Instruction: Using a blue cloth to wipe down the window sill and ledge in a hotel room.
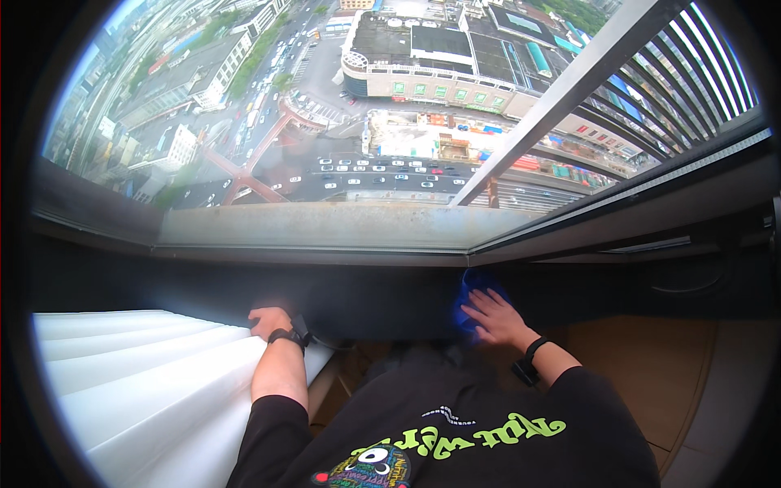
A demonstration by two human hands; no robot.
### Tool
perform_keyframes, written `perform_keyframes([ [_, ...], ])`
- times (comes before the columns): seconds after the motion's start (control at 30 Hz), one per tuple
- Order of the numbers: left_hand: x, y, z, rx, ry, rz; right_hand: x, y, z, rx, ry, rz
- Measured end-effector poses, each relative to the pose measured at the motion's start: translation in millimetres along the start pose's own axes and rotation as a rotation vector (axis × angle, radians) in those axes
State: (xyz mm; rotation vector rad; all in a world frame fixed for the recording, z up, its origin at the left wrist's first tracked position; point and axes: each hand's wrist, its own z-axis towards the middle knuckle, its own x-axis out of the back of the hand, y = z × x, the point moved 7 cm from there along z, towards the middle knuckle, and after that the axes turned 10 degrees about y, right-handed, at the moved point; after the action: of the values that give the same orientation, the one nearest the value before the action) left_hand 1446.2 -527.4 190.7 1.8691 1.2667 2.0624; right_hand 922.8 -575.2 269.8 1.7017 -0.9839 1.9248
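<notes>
A crumpled blue cloth (470, 294) lies on the dark window sill (382, 297), right of the middle. My right hand (498, 319) presses on it from above, its fingers stretched out and slightly spread. Part of the cloth is hidden beneath the palm. At the left, my left hand (270, 320) is at the sill's near edge, with its fingers curled at the upper corner of a white pleated curtain (154, 374). The fingertips are partly hidden against the fabric. Dark bands circle both wrists.
Beyond the sill, a window pane with a pale outer ledge (325, 225) looks down on streets and buildings. A grey window frame (618, 232) runs to the right, with metal louvres (667, 89) outside. Below the sill at the right is a brown wooden surface (643, 366).
</notes>
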Motion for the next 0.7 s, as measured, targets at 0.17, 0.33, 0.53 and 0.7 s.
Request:
perform_keyframes([
  [0.17, 0.3, -1.5, -1.2, -0.014, -0.04, 0.032, 7.5, 42.5, -39.7, -0.24, 0.066, -0.06],
  [0.33, 2.4, 4.2, -20.5, -0.002, -0.113, 0.061, 6.6, 108.1, -114.8, -0.921, 0.348, -0.223],
  [0.53, -110.0, -55.9, 64.5, -0.585, -0.189, 0.606, 2.1, 144.4, -126.5, -1.486, 0.454, -0.341],
  [0.7, -124.6, -61.9, 67.3, -0.628, -0.249, 0.74, -8.3, 126.6, -89.4, -1.437, 0.451, -0.369],
])
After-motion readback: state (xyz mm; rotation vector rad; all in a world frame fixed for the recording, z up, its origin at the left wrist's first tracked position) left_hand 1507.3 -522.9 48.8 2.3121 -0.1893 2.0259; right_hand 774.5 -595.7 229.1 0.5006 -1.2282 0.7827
